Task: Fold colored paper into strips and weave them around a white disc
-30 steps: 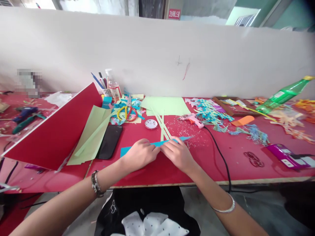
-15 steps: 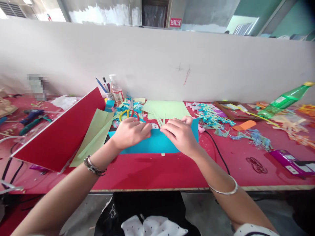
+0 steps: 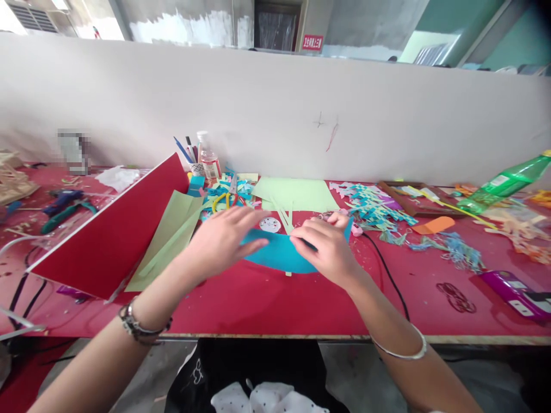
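Note:
A sheet of blue paper (image 3: 279, 252) lies bowed in front of me, its lower edge curving above the red table. My right hand (image 3: 325, 244) grips the sheet near its upper edge, thumb and fingers closed on it. Over the left end, my left hand (image 3: 226, 238) has its fingers stretched and the thumb apart; it hides that end of the paper. Thin pale green paper strips (image 3: 284, 217) lie just beyond the sheet, and a small strip end pokes out beneath its lower edge. A white speckled disc (image 3: 270, 224) rests between the hands, behind the blue paper.
Pale green sheets (image 3: 297, 192) lie at the back. Yellow-and-red-handled scissors (image 3: 228, 201) sit among paper scraps. A red board (image 3: 116, 235) leans on the left. To the right are folded paper pieces (image 3: 365, 201), a green bottle (image 3: 503, 183), a black cable (image 3: 390, 272) and a purple device (image 3: 516, 292).
My left hand has opened from its grip on the paper's upper edge and shifted left. The blue sheet now bows, while my right hand keeps its hold.

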